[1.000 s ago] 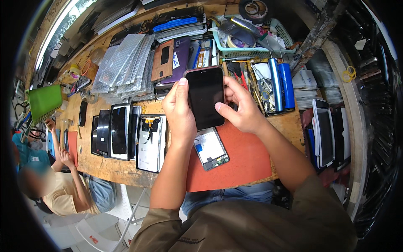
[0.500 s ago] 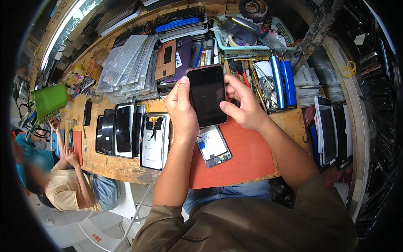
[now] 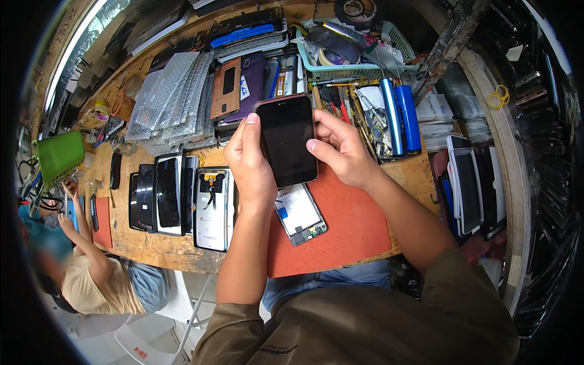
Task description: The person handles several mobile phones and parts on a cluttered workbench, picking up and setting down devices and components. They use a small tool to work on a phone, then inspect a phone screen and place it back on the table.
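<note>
A dark-screened smartphone [image 3: 287,143] is held upright between both hands above the mat. Along its left edge my left hand [image 3: 249,161] is closed, the thumb lying up the side. My right hand [image 3: 342,148] grips the right edge, thumb on the front and fingers behind. The screen looks black. Below, an opened phone [image 3: 300,214] with its battery and circuit board exposed lies on the red mat [image 3: 340,228], its top end partly behind the held phone.
Left of the mat, several phones [image 3: 167,191] stand in a row beside an opened phone [image 3: 212,210]. Bubble-wrap sleeves [image 3: 170,100], a green basket [image 3: 398,45] and tools [image 3: 365,121] lie behind. Blue cylinders [image 3: 406,118] stand right. A co-worker [image 3: 91,267] sits at left.
The whole view has shifted slightly, so the bench appears further left. My hands keep the same hold on the smartphone. At left, the co-worker's arms and head have moved a little.
</note>
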`<state>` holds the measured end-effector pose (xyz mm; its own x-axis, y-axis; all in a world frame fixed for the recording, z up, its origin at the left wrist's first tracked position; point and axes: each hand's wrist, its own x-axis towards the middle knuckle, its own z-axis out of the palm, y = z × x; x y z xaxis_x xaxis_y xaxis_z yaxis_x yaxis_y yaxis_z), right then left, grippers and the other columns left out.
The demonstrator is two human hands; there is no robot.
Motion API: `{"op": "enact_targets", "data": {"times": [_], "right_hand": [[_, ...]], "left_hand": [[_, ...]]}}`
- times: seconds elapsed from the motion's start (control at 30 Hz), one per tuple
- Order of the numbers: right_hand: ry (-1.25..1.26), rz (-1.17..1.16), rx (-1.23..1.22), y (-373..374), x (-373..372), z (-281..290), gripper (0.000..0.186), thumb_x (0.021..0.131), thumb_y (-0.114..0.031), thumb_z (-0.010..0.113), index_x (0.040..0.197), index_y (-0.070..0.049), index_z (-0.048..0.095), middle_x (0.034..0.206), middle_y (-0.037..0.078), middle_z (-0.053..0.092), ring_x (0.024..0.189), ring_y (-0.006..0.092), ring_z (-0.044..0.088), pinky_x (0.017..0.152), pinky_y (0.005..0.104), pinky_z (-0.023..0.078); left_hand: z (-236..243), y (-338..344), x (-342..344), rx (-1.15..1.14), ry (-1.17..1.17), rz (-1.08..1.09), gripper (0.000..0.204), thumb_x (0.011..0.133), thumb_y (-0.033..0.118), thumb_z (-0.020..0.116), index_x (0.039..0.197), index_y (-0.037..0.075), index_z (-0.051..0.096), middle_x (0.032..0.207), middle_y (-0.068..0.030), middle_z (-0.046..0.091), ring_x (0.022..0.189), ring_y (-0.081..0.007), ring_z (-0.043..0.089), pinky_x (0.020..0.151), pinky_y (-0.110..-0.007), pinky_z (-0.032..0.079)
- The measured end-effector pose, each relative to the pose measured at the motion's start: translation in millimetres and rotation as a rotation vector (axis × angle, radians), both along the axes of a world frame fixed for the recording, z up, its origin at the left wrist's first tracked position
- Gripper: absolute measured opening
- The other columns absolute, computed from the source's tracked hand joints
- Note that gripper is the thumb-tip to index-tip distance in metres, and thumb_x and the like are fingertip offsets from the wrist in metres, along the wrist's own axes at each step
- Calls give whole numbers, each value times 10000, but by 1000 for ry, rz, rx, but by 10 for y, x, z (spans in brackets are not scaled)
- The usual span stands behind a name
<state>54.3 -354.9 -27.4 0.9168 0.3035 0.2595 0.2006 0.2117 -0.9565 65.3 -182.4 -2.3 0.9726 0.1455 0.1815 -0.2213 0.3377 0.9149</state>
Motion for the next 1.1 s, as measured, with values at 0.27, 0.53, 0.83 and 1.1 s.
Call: {"op": "enact_targets", "data": {"times": [0.27,0.53,0.83,1.1], "right_hand": [[-46,-5,-71,-32,-3,14,583,940,5,574,1504,60,436,1124,89,706,995,121,660,931,297,514],[-39,-26,-91,-25,1,-1,561,938,-1,577,1485,50,460,1085,69,703,953,102,646,899,288,511],[-63,-51,-133,-10,-15,8,566,929,-10,613,1471,39,459,1096,72,708,973,108,657,905,285,514],[-50,-64,-138,11,-2,-12,471,983,-31,622,1428,35,483,1118,91,721,1012,123,677,923,296,522]], "left_hand": [[2,-11,1,-24,5,2,338,1116,228,512,1051,-27,723,962,-35,716,843,-76,621,783,-242,506],[-6,-7,9,-46,11,-9,329,1114,222,513,1049,-27,719,982,-44,716,869,-86,629,817,-247,507],[-6,-1,0,-15,-5,-3,326,1115,224,514,1051,-21,719,970,-33,712,852,-71,617,783,-240,504],[-8,-13,-2,-2,-5,7,321,1112,223,519,1038,-18,718,954,-22,704,832,-62,597,764,-236,495]]}}
